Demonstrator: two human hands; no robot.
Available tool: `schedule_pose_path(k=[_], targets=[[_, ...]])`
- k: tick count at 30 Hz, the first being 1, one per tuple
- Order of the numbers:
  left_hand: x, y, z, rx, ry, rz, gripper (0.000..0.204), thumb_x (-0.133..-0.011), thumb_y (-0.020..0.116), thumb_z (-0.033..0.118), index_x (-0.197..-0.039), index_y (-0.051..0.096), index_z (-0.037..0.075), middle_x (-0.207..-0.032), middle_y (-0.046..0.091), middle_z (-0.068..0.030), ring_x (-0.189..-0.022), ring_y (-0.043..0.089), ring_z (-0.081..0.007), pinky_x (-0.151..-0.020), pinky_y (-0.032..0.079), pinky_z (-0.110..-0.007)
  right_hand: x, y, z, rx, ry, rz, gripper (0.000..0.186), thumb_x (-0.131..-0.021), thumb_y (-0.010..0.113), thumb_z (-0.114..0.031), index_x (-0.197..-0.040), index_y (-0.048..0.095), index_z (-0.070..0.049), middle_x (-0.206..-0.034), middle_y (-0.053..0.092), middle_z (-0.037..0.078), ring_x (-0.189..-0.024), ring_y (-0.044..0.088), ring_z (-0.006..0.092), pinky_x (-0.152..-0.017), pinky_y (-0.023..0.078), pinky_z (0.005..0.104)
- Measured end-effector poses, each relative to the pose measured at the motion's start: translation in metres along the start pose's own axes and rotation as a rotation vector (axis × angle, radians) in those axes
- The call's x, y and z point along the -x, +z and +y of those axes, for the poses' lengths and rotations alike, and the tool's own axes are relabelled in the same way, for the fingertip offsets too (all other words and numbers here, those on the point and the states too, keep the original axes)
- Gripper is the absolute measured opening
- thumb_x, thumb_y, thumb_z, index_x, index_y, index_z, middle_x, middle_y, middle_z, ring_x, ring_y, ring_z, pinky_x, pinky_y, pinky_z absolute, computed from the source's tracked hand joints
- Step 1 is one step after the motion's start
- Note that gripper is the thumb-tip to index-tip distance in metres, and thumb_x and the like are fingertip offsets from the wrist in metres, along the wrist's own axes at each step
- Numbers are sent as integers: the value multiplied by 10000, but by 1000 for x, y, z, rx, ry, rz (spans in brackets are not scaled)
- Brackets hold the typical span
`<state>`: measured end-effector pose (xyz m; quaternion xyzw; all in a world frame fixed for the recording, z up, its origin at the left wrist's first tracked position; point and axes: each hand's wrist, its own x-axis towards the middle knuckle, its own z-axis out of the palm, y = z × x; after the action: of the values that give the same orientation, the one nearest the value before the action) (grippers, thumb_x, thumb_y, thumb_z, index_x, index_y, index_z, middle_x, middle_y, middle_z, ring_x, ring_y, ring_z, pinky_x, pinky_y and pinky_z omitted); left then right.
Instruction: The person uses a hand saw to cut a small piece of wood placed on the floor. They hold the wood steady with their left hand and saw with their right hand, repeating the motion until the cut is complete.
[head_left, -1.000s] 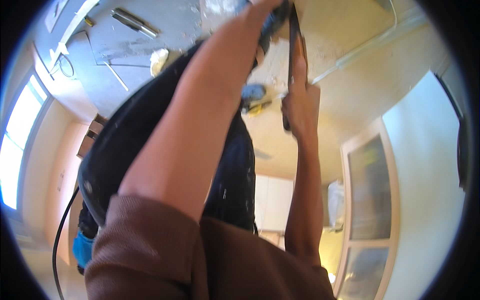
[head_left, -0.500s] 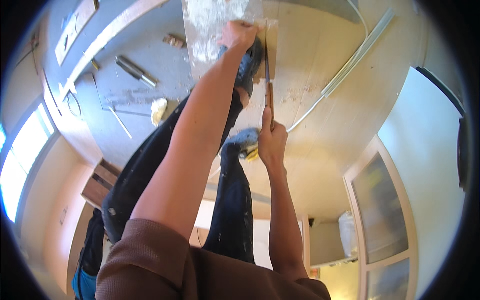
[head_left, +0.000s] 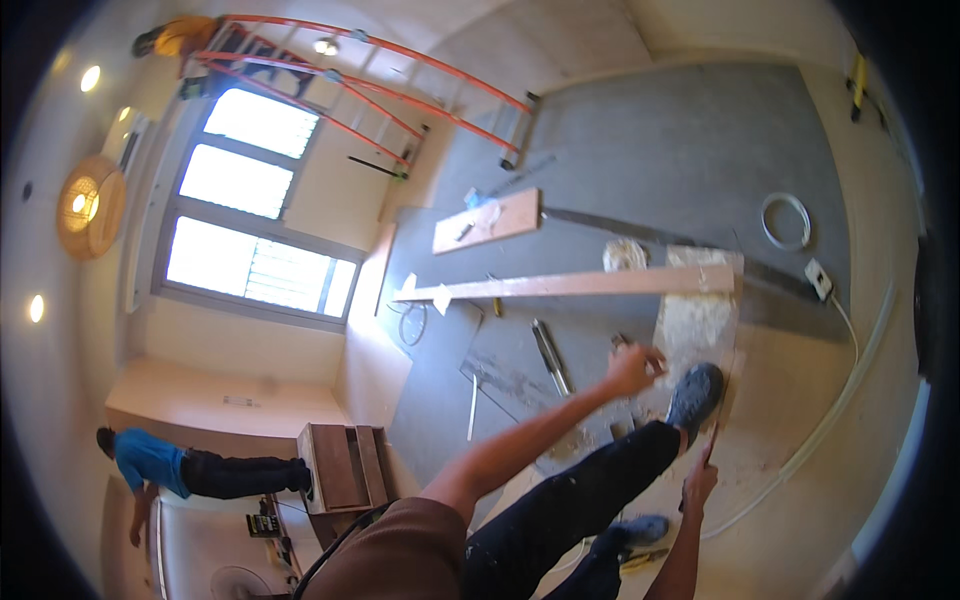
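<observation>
My right hand is closed around the brown handle of a hand saw. The saw's thin blade runs along the edge of a board smeared with white plaster. My grey shoe presses on the near end of that board. My left hand hovers off the board, beside the shoe, with its fingers apart and nothing visible in them. Close to its fingers sits a small brown piece, partly covered by the hand. A long wooden strip lies across the board.
A metal tool lies on the grey floor covering, left of my left hand. Beyond are a short plank, a cable coil and a power socket block. An orange ladder holds one person; another in blue stands left.
The view has swung left, bringing the window, ladder and other people into sight. My left hand has left the board and moved left, opening. My right hand still grips the saw.
</observation>
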<state>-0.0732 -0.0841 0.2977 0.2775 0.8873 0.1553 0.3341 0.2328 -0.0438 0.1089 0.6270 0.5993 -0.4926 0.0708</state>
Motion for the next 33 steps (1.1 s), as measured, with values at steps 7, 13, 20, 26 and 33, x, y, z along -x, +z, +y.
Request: schedule_pose_path(k=[7, 13, 20, 26, 33], targets=[[165, -5, 151, 415, 342, -48, 258, -857, 761, 133, -1091, 730, 28, -1056, 721, -145, -977, 710, -327, -931, 529, -409, 53, -46, -60, -9, -109, -364, 622, -1053, 486, -528, -1303, 638, 21, -1252, 687, 261, -1138, 679, 382, -965, 524, 493], [123, 92, 185, 92, 394, -168, 362, -861, 757, 222, -1194, 693, 95, -1247, 657, -98, -1215, 607, -292, -1136, 340, -525, 80, -62, -46, -140, -144, -270, 600, -1050, 501, -507, -1338, 600, 10, -1286, 660, 247, -1173, 651, 366, -988, 504, 481], [135, 126, 183, 23, 418, -189, 335, -844, 773, 274, -1134, 720, 117, -1121, 666, -110, -1098, 633, -299, -976, 378, -552, 89, -81, -13, -121, -136, -179, 585, -1047, 519, -482, -1380, 554, -2, -1325, 630, 230, -1213, 617, 346, -1015, 482, 466], [140, 139, 210, 32, 424, -259, 261, -817, 801, 195, -1052, 750, 93, -1053, 698, -101, -1106, 617, -302, -976, 372, -572, 74, -107, -27, -174, -92, -88, 581, -1045, 534, -460, -1415, 515, -12, -1358, 603, 215, -1248, 588, 330, -1039, 463, 454], [127, 113, 194, 102, 472, 62, 133, -835, 771, 168, -954, 770, 108, -882, 708, -72, -974, 641, -310, -959, 375, -623, 45, -85, -61, -151, -123, -86, 589, -1042, 552, -435, -1457, 470, -25, -1397, 572, 198, -1289, 554, 311, -1066, 441, 440]])
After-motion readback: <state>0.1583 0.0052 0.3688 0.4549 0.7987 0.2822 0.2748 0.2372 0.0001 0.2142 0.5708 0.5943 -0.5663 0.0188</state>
